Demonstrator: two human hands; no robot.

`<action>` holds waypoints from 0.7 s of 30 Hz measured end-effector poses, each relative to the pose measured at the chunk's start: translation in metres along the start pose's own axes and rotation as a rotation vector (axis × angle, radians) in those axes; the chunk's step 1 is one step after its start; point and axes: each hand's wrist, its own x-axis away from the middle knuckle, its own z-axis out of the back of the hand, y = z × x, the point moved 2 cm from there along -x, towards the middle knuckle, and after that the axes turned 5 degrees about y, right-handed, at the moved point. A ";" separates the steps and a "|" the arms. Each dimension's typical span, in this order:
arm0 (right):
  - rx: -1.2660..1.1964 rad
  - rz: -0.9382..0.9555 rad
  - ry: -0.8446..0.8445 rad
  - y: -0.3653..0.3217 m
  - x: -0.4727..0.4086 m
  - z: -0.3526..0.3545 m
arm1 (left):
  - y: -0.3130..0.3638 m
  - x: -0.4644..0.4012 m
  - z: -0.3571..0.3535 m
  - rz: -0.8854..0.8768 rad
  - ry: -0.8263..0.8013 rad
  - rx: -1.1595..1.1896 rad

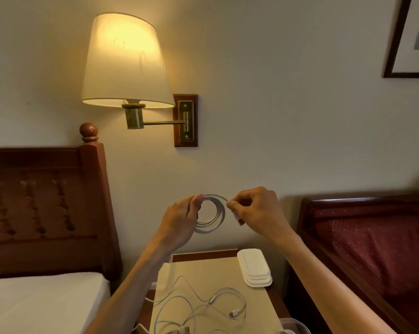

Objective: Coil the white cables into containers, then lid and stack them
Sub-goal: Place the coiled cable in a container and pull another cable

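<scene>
Pinching coiled white cable [212, 216], left hand [179, 220], right hand [259, 210] raised

Warm, dim light spreads from the lit cream fabric-shaded wall lamp [125, 61] — corners far from it fall dark, edges bow, focus slightly soft.

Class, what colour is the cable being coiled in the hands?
White, seen in the head view: the cable.
</scene>
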 end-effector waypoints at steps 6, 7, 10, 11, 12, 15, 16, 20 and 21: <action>-0.437 -0.201 0.063 -0.012 0.017 -0.019 | -0.004 0.005 -0.017 0.109 0.065 0.155; -0.400 -0.158 0.132 -0.010 0.023 -0.026 | -0.004 0.007 -0.019 0.152 0.055 0.234; -0.047 0.113 0.356 0.001 0.032 -0.040 | -0.001 0.012 -0.019 0.294 0.000 0.440; 0.089 0.221 0.411 0.004 0.033 -0.041 | -0.002 0.015 -0.018 0.329 -0.024 0.492; 0.162 0.303 0.440 0.006 0.034 -0.042 | -0.003 0.016 -0.018 0.356 -0.051 0.532; 0.153 0.417 0.407 0.009 0.032 -0.040 | -0.004 0.019 -0.015 0.413 -0.130 0.666; 0.102 0.434 0.382 0.007 0.033 -0.039 | -0.003 0.019 -0.014 0.418 -0.148 0.702; -0.189 0.284 0.329 0.002 0.035 -0.032 | 0.010 0.020 -0.011 0.425 -0.184 0.741; -0.275 0.185 0.278 0.001 0.037 -0.032 | 0.010 0.023 -0.010 0.440 -0.182 0.746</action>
